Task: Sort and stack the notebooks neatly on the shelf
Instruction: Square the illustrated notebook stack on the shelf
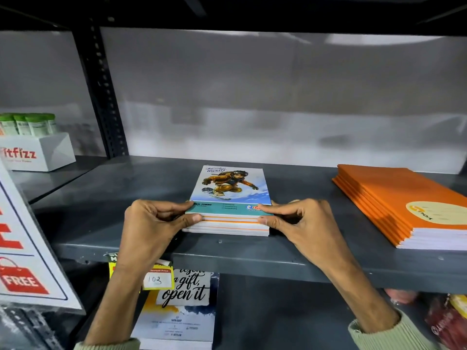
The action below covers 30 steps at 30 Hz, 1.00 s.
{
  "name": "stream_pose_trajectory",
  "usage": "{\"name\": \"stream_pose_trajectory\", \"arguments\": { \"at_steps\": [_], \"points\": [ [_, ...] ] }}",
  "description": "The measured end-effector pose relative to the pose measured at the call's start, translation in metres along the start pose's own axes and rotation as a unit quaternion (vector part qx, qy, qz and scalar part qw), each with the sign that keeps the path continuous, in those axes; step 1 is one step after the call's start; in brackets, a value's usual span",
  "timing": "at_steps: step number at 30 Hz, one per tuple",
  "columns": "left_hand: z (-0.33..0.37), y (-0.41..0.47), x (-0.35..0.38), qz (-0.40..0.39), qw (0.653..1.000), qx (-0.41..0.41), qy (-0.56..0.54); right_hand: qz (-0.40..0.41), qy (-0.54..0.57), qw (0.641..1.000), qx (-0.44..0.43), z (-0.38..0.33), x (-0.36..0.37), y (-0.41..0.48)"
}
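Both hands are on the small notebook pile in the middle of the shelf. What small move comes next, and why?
Probably squeeze inward: the left hand and right hand grip the notebook pile at its front corners, and its lower edges look slightly uneven on the shelf.

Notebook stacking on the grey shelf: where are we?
Done: the orange stack sits at the right of the shelf, though its edges are fanned. In hand: the left hand and right hand grip the sides of the snowboarder-cover stack. Left: evening both stacks' edges.
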<state>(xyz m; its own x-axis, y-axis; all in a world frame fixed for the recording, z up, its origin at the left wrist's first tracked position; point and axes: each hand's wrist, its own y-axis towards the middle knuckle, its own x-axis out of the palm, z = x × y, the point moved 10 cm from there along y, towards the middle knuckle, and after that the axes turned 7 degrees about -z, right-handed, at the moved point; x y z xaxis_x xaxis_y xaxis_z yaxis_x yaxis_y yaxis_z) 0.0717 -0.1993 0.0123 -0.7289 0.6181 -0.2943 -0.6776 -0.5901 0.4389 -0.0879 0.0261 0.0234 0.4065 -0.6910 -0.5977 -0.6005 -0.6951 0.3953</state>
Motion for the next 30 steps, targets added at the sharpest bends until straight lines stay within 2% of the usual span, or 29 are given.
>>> {"name": "stream_pose_trajectory", "arguments": {
  "at_steps": [6,14,21,30],
  "points": [
    [0.011,-0.008,-0.005,0.051,0.998,0.027,0.037,-0.009,-0.019,1.000,-0.013,-0.007,0.000,-0.002],
    [0.012,-0.010,-0.010,0.077,0.994,0.043,0.070,-0.015,-0.054,0.998,-0.020,-0.009,0.002,-0.002],
    [0.017,-0.012,-0.003,0.039,0.997,0.050,0.053,-0.026,-0.051,0.998,-0.014,-0.006,0.002,-0.002],
    [0.026,-0.018,-0.002,0.068,0.989,0.092,0.097,-0.034,-0.027,0.998,-0.034,-0.012,0.004,-0.003]
  ]
}}
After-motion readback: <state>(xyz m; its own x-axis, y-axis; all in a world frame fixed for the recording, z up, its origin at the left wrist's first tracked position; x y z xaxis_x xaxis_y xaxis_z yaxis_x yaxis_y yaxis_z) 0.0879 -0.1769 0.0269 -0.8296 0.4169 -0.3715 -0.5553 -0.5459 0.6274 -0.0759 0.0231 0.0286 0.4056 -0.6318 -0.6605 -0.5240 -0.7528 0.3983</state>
